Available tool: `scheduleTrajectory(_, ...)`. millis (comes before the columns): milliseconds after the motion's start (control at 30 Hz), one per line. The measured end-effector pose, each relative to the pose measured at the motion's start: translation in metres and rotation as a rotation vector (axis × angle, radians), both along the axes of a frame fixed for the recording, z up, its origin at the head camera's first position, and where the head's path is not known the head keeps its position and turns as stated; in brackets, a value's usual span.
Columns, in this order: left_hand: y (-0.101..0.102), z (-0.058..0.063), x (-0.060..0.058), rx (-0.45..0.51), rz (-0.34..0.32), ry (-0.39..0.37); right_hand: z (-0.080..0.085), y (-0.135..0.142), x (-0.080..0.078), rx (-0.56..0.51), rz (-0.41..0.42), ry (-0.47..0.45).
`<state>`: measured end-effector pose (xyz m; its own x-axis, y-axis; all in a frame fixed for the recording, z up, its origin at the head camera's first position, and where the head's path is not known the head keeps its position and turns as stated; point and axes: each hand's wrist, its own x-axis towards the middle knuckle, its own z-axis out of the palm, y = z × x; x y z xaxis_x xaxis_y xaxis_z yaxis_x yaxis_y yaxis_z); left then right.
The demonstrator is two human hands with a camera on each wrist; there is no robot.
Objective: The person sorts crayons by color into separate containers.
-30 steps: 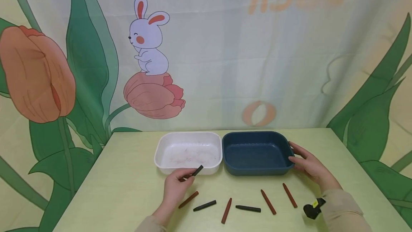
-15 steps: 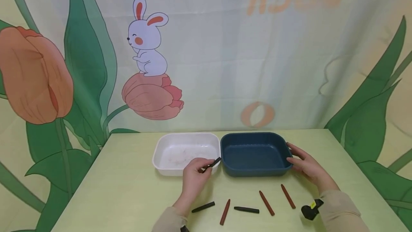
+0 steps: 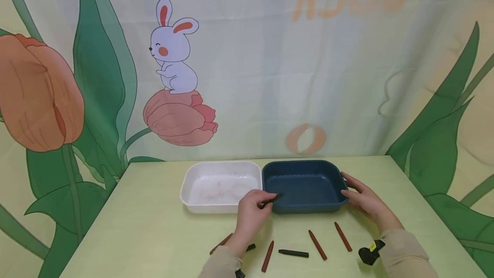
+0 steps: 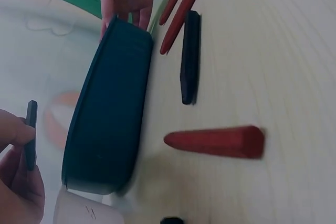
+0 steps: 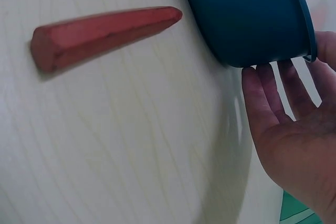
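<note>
The left hand (image 3: 252, 213) pinches a black faceted crayon-like stick (image 4: 31, 119) above the near-left corner of a dark-blue rectangular plastic-looking tray (image 3: 312, 207); the right hand (image 3: 366, 203) touches that tray's right end with extended fingers, likely steadying it. Since the earlier frame, the stick has moved rightward, past the white rectangular tray (image 3: 210, 209).

four reddish-brown crayons (image 3: 267, 256), three black crayons (image 3: 293, 253), one white tray (image 3: 210, 209), one blue tray (image 3: 308, 208)
</note>
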<state>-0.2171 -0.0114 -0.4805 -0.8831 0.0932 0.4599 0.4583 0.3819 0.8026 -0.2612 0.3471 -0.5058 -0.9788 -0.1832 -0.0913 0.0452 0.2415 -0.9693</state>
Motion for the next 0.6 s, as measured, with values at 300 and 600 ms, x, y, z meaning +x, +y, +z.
scheduleTrajectory(300, 0.018, 0.012, -0.009, -0.108, -0.032, 0.057, -0.001, 0.001, -0.001, 0.001, -0.006, 0.0)
scheduleTrajectory(600, 0.03, 0.019, -0.022, -0.139, -0.021, 0.021, 0.0, -0.001, 0.0, 0.001, -0.017, 0.007)
